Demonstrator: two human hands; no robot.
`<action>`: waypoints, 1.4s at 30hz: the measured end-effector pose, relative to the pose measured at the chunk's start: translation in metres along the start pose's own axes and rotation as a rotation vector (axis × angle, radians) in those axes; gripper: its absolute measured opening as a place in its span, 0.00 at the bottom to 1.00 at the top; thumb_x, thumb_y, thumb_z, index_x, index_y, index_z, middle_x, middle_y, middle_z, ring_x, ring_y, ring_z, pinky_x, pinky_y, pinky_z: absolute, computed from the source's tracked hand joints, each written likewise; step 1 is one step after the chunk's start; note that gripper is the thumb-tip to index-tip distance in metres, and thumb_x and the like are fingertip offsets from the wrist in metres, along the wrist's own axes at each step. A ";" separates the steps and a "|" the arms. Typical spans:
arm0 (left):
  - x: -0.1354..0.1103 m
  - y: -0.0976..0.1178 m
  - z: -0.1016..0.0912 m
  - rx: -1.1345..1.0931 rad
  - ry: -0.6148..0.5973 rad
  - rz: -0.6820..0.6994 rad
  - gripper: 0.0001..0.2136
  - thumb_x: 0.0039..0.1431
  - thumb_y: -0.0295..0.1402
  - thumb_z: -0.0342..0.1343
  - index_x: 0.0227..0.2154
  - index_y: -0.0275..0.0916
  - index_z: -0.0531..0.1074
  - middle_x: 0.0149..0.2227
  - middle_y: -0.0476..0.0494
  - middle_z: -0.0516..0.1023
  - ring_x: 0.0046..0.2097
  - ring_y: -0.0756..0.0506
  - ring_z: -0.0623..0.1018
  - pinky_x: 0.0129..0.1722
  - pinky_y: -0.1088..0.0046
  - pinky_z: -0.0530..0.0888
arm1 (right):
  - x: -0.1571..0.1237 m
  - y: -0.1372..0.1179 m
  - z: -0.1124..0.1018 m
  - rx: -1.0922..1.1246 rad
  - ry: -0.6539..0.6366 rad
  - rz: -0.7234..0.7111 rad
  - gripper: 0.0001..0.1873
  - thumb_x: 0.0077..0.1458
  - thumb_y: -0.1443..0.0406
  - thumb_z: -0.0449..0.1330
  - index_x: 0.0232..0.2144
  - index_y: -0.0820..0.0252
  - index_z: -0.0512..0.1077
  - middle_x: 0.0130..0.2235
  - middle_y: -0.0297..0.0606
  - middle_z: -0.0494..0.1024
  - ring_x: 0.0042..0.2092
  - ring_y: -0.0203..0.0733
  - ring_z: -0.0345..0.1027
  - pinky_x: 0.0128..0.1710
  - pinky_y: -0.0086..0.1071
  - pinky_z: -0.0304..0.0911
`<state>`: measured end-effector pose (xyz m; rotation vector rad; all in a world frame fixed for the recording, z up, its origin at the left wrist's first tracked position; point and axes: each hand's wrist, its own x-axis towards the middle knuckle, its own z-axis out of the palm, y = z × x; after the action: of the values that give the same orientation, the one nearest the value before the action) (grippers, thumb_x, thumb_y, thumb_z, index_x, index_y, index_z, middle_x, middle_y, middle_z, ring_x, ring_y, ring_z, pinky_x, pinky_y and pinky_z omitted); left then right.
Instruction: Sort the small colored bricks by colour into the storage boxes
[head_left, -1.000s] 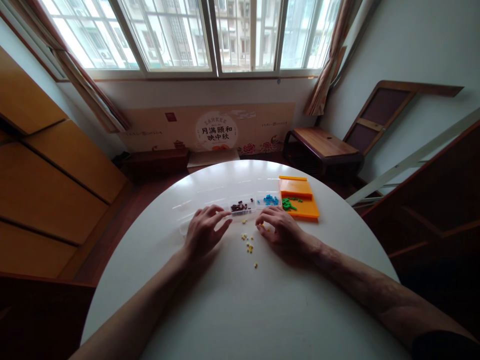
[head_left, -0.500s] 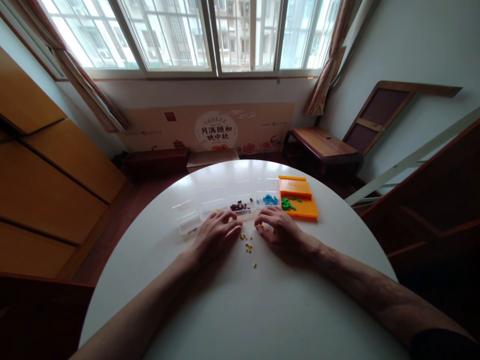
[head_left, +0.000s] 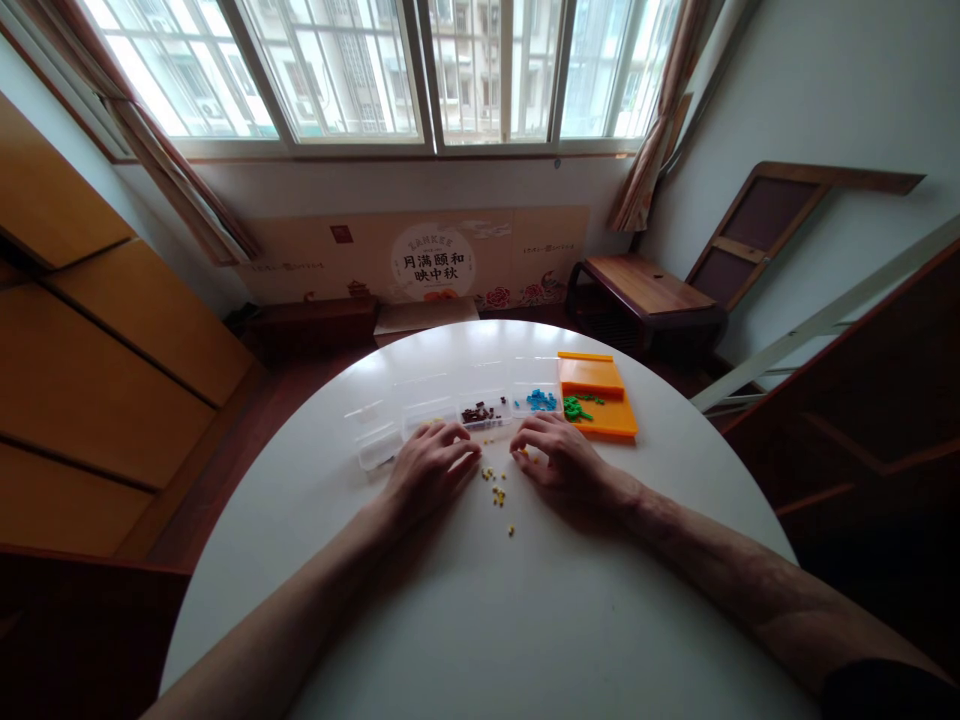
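Note:
Small yellow pieces (head_left: pixel 499 495) lie scattered on the white table between my hands. My left hand (head_left: pixel 435 460) rests to their left, fingers loosely bent and slightly apart, in front of a clear plastic box (head_left: pixel 412 418). No piece shows in its fingers. On the other side, my right hand (head_left: pixel 555 455) is curved over a few yellow pieces, its fingers bent with a gap between them. Its palm side is hidden. Beyond the hands, dark brown pieces (head_left: pixel 481 411) sit in one clear box and blue pieces (head_left: pixel 540 400) in another.
An open orange box (head_left: pixel 615 415) with green pieces (head_left: pixel 576 408) stands at the right of the row. Another clear box (head_left: pixel 379 447) lies at the left end. The round white table (head_left: pixel 525 620) has a wooden chair (head_left: pixel 649 285) beyond its far right edge.
My left fingertips have drawn back very slightly to the left. My right hand and the boxes look almost the same.

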<state>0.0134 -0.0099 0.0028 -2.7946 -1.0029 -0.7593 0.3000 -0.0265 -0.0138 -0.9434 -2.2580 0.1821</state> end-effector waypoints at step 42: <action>-0.007 0.003 -0.002 -0.131 0.043 0.088 0.06 0.72 0.38 0.63 0.44 0.45 0.84 0.41 0.44 0.84 0.42 0.43 0.81 0.45 0.63 0.77 | 0.002 -0.004 -0.004 0.035 -0.118 -0.162 0.09 0.72 0.65 0.63 0.51 0.50 0.79 0.56 0.40 0.82 0.57 0.48 0.74 0.62 0.48 0.71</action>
<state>0.0105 -0.0167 0.0014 -2.8959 -0.8460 -0.9011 0.2989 -0.0286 -0.0081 -0.7449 -2.4194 0.2101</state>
